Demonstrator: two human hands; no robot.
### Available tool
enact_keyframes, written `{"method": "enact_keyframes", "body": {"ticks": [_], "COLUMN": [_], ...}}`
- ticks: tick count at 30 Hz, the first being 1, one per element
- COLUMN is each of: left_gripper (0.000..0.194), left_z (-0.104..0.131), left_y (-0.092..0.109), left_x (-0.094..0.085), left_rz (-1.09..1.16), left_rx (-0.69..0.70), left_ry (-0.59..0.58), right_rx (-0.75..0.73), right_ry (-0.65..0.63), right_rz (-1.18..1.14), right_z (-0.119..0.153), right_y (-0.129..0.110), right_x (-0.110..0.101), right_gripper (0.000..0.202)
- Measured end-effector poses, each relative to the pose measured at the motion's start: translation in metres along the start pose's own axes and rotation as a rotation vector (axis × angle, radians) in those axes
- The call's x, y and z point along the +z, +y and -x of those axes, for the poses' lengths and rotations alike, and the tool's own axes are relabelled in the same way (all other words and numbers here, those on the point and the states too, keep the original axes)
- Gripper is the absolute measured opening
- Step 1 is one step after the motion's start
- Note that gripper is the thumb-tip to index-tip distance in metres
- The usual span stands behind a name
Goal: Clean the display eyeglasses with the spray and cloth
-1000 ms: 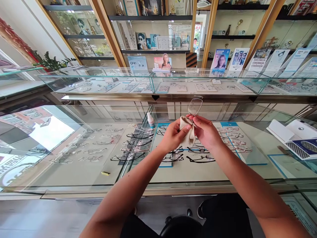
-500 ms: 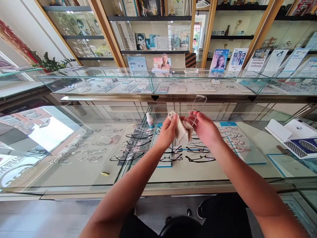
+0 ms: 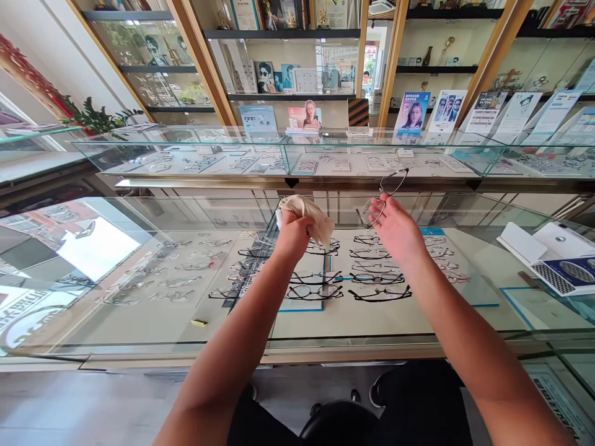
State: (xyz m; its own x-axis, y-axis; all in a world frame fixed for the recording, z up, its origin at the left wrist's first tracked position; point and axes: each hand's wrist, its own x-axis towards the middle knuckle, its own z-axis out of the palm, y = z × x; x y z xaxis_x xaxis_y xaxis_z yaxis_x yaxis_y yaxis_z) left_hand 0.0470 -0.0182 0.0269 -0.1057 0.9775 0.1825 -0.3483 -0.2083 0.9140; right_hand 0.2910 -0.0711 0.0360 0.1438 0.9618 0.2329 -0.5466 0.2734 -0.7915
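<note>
Creased cloth [image 3: 318, 218] & thin-rim specs [image 3: 393, 182] held apart, nr ctr of frame.
Beige folds are clamped in L hand [image 3: 294, 235]; rounded clear lenses are held tilted by R hand [image 3: 400, 228], above smooth glass counter [image 3: 362, 325].

You could read no word, brand or number for certain. The blue-and-pink poster [image 3: 412, 116] at the upper right bore characters too small to make out, as did the white leaflets [image 3: 517, 118] beside it. Large lettering [image 3: 21, 313] reflected in the glass top [image 3: 139, 334], lower left, was too distorted; a printed sheet [image 3: 555, 396], lower right, was illegible.
</note>
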Motion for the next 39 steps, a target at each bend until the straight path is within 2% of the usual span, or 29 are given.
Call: {"method": "enact_keyframes", "body": {"ticks": [3, 7, 11, 16, 19, 23, 25, 26, 28, 30, 33, 35, 39], "left_gripper": [0.053, 0.048, 0.052, 0.049, 0.048, 0.059, 0.056, 0.05, 0.039, 0.034, 0.033, 0.037, 0.072], "left_z": [-0.002, -0.007, -0.01, -0.012, -0.011, -0.008, -0.005, -0.002, 0.004, 0.012, 0.022, 0.026, 0.02], "left_y": [0.003, 0.001, -0.005, -0.008, -0.009, -0.011, -0.013, -0.014, -0.013, -0.006, 0.017, 0.041, 0.084], "left_x": [-0.004, -0.009, -0.012, -0.016, -0.016, -0.014, -0.013, -0.012, -0.009, -0.004, 0.011, 0.025, 0.057], "left_rz": [0.048, -0.03, -0.077, -0.129, -0.219, -0.347, -0.514, -0.641, -0.903, -1.051, -1.064, -1.056, -1.092], "left_rx": [0.0, 0.037, 0.078, 0.048, -0.023, -0.065, 0.045, 0.147, 0.402, 0.648, 0.897, 0.998, 1.156], "left_ry": [-0.022, -0.045, -0.007, 0.029, -0.054, -0.281, -0.339, -0.325, -0.229, -0.145, -0.198, -0.256, -0.39], "right_rx": [0.006, 0.013, 0.014, 0.021, 0.012, -0.071, -0.158, -0.201, -0.266, -0.293, -0.278, -0.252, -0.241], "right_ry": [-0.02, -0.024, -0.014, -0.007, -0.013, -0.021, -0.029, -0.036, -0.047, -0.055, -0.062, -0.069, -0.079], "right_rz": [0.024, 0.028, 0.022, 0.022, 0.037, 0.119, 0.196, 0.232, 0.277, 0.292, 0.285, 0.256, 0.21], "right_z": [0.001, 0.001, 0.003, 0.005, 0.004, 0.004, 0.005, 0.006, 0.007, 0.006, 0.003, 0.0, -0.001], "right_y": [0.001, 0.002, 0.002, 0.001, 0.003, 0.002, 0.001, 0.0, -0.002, -0.003, -0.004, -0.004, -0.006], "right_x": [0.0, 0.001, 0.005, 0.01, 0.009, 0.008, 0.009, 0.01, 0.011, 0.013, 0.012, 0.012, 0.012], "right_gripper": [0.041, 0.041, 0.042, 0.042, 0.042, 0.039, 0.033, 0.03, 0.025, 0.025, 0.027, 0.029, 0.031]}}
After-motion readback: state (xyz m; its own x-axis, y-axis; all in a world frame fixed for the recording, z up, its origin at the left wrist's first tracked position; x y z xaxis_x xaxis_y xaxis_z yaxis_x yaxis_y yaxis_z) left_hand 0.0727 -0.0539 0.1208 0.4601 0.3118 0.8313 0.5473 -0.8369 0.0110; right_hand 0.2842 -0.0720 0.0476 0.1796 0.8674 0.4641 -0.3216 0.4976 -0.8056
